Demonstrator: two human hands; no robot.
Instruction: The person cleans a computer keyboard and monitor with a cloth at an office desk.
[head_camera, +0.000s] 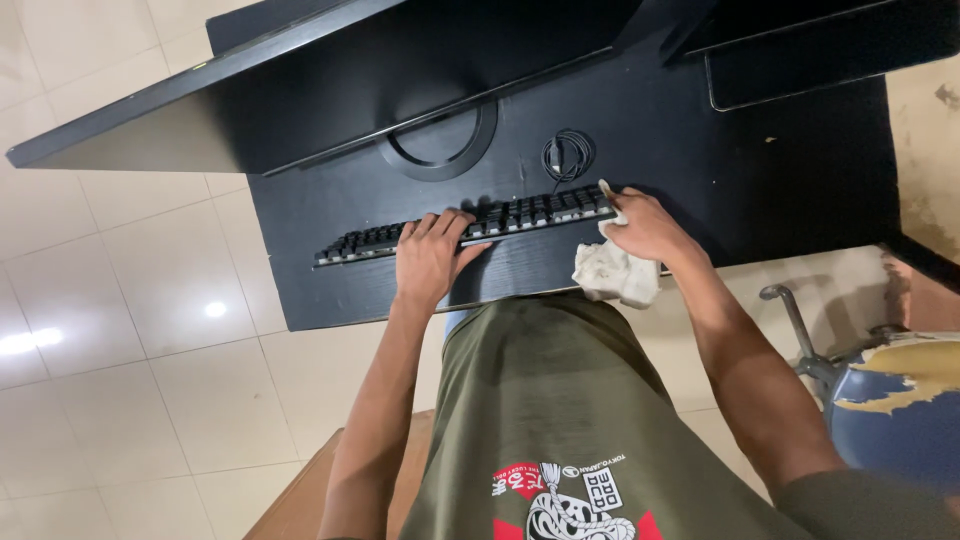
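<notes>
At the front edge of the black desk (780, 170) lies a black keyboard (470, 225) — the left hand (430, 260) rests flat on it, fingers together. At its right end, the right hand (650, 228) pinches a crumpled white cloth (615, 272) — a coiled cable (567, 153) and monitor (300, 90) lie behind.
</notes>
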